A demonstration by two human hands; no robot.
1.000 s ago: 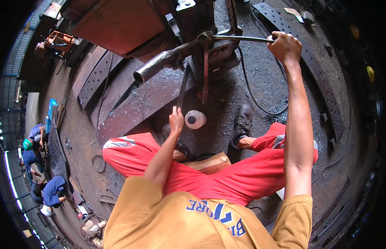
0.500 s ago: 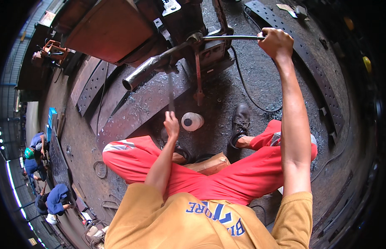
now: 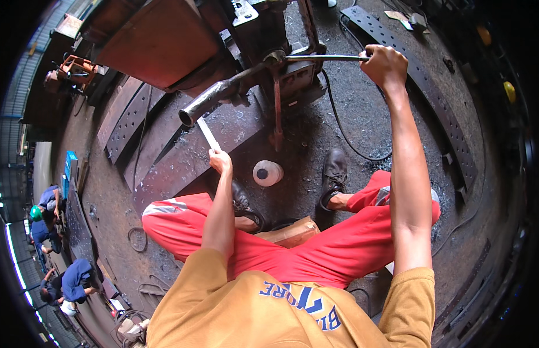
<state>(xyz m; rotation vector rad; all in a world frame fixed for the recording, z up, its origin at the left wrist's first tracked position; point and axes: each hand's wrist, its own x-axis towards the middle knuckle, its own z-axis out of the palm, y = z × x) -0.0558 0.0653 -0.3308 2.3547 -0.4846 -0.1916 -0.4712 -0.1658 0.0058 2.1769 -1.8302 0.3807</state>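
My right hand [image 3: 386,66] is closed round the end of a slim metal lever [image 3: 327,57], which runs out from a hub on the dark machine [image 3: 298,78]. In my left hand [image 3: 222,162] is a flat, pale strip [image 3: 208,135], gripped by its lower end. The strip tilts up and to the left. Its upper end is close to the open mouth of a shiny metal tube [image 3: 208,102] on the machine; whether they touch I cannot tell. A whitish bottle with a dark cap [image 3: 268,173] stands on the floor to the right of my left hand.
Under the tube lies a broad steel plate [image 3: 191,152] scattered with metal shavings. A long perforated beam [image 3: 420,78] runs along the right. A black cable [image 3: 353,145] loops over the floor between machine and beam. Several people [image 3: 78,280] work at far left.
My left hand has moved left and slightly up. The strip has swung from below the tube's middle to near its open end. My right hand and the lever have dipped slightly.
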